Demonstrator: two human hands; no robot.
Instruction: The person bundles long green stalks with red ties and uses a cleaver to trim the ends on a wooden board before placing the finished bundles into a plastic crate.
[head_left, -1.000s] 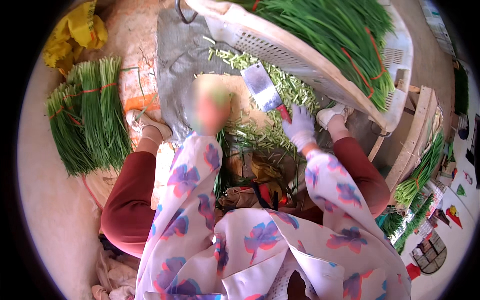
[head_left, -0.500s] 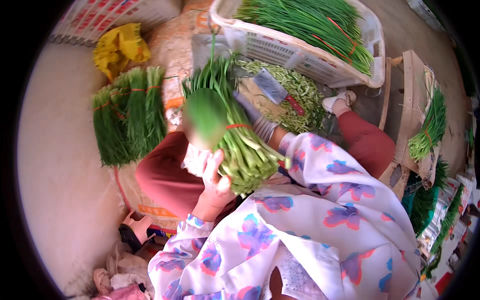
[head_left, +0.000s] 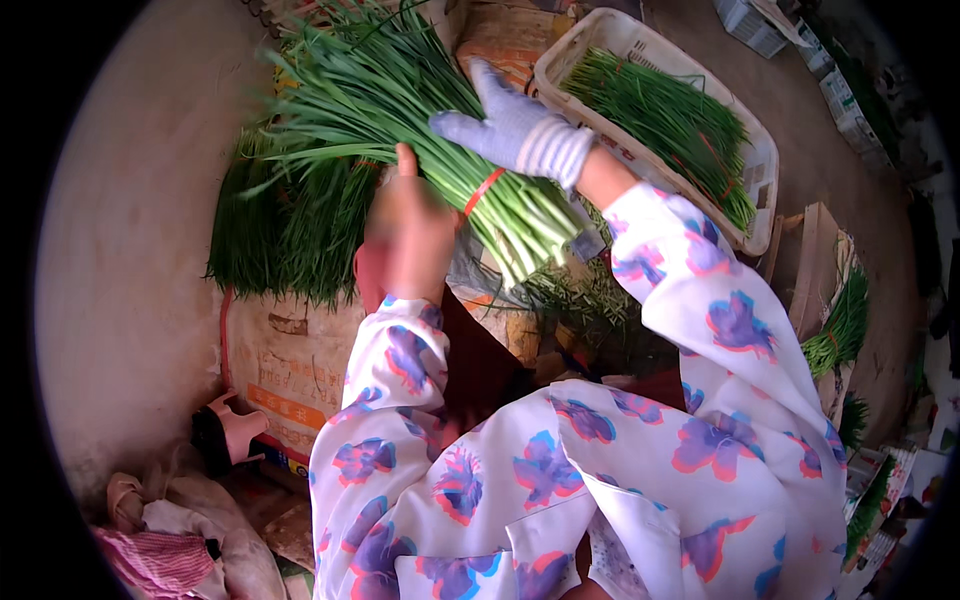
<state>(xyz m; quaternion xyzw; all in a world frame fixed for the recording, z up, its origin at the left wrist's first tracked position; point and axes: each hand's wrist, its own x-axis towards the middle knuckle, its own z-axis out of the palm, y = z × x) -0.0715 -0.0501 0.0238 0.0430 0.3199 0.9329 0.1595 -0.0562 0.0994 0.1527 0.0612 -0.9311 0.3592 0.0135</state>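
Note:
A large bundle of long green stalks (head_left: 520, 230) with pale stem ends and an orange band slants across the upper middle. My bare left hand (head_left: 413, 240), partly blurred, grips it along its left side, thumb pointing up. My right hand (head_left: 515, 135), in a pale lilac glove, lies on the bundle's upper right with fingers extended and thumb spread. Under the stem ends are chopped green pieces (head_left: 585, 300) and a small part of a grey metal blade (head_left: 585, 245), mostly hidden.
A white crate (head_left: 760, 190) of banded greens stands upper right. Other bundles (head_left: 245, 220) stand at left beside the pale wall (head_left: 130, 250). A wooden frame (head_left: 805, 265) with greens is at right. A pink stool (head_left: 240, 425) and rumpled cloth (head_left: 160, 550) are lower left.
The bundle has come into both hands and moved upward, away from my body. My right hand has left the cleaver area for the bundle. The whole view has shifted.

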